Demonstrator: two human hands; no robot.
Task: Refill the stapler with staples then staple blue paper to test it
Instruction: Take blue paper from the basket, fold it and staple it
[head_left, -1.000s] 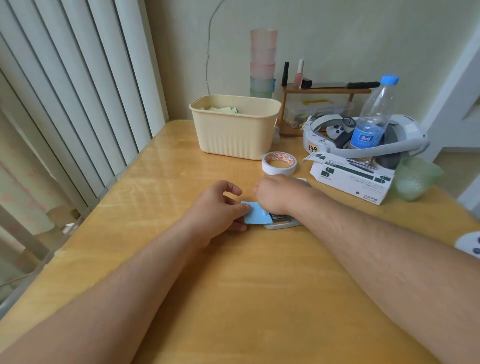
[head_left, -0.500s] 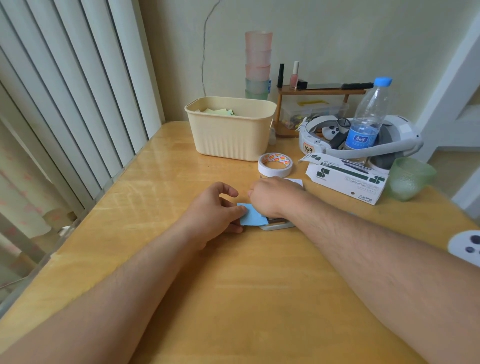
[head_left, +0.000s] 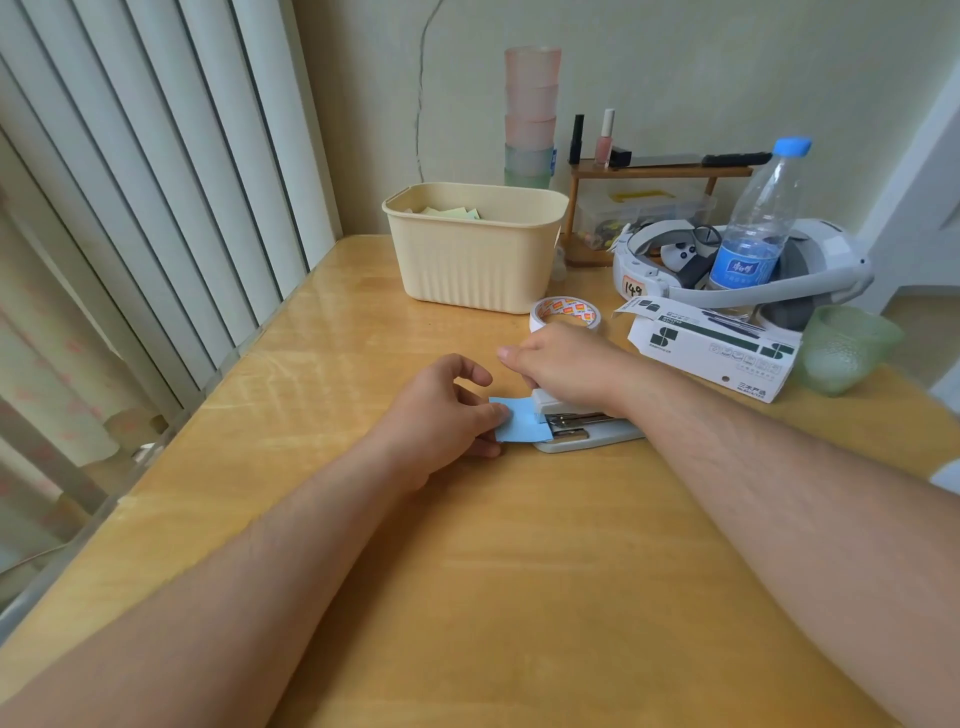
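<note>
A small blue paper lies with its right edge inside the jaws of a pale stapler on the wooden table. My left hand pinches the paper's left edge between thumb and fingers. My right hand rests on top of the stapler's arm, fingers curled over it, hiding most of the top. The stapler's metal staple channel shows below the hand, with a gap between arm and base.
A roll of tape sits just behind my right hand. A white and green box, a green cup, a water bottle and a headset crowd the right. A cream basket stands at the back.
My right hand has lifted slightly, and the stapler's arm has risen off the base, showing more of the metal channel. The left hand still holds the blue paper.
</note>
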